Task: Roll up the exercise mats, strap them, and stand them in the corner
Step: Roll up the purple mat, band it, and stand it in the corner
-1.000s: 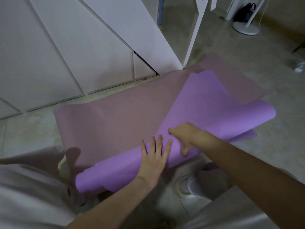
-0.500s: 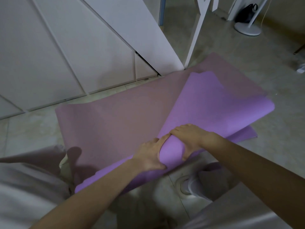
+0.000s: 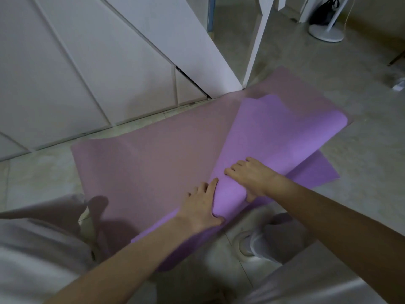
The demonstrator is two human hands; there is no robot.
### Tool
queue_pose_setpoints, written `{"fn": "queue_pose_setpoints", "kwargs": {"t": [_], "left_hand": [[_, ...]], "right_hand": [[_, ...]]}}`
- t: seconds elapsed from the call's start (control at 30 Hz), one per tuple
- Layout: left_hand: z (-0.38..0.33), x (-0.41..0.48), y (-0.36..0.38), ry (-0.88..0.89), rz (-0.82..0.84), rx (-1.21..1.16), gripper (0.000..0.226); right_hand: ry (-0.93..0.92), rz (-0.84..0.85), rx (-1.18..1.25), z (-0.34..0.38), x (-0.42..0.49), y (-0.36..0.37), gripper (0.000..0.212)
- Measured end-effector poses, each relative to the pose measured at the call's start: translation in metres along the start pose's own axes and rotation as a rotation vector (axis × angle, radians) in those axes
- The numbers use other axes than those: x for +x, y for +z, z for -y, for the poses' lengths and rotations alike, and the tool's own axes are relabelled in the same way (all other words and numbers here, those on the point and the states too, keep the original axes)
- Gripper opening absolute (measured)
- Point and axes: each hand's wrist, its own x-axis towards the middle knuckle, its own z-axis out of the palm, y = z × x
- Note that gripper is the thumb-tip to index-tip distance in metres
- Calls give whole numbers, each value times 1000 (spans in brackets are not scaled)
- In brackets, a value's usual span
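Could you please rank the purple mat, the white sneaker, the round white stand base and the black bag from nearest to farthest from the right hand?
1. purple mat: gripped by the right hand at its rolled edge.
2. white sneaker: on the floor just below the hand.
3. round white stand base: far across the floor, upper right.
4. black bag: behind that base.

Shot from one head-worn camera, facing forward and steeply down, close above left hand [image 3: 201, 207] and right hand [image 3: 252, 178]; past the fingers [image 3: 232, 171], mat [image 3: 153, 154] and white panels [image 3: 87, 73]; short of them, a shoe [image 3: 252, 244].
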Motion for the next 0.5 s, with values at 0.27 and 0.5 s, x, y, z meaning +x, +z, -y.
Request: {"fn": "queue_pose_setpoints", "kwargs": {"t": [0.27,0.5], "left_hand": [[-11,-14,38,-64,-225,369,129],[-4,-1,15,-26,-112,126,115]], "right_hand": [[-6,137,207,-2,17,-18,82],[-14,237,495,-4,8,-15,80]]}}
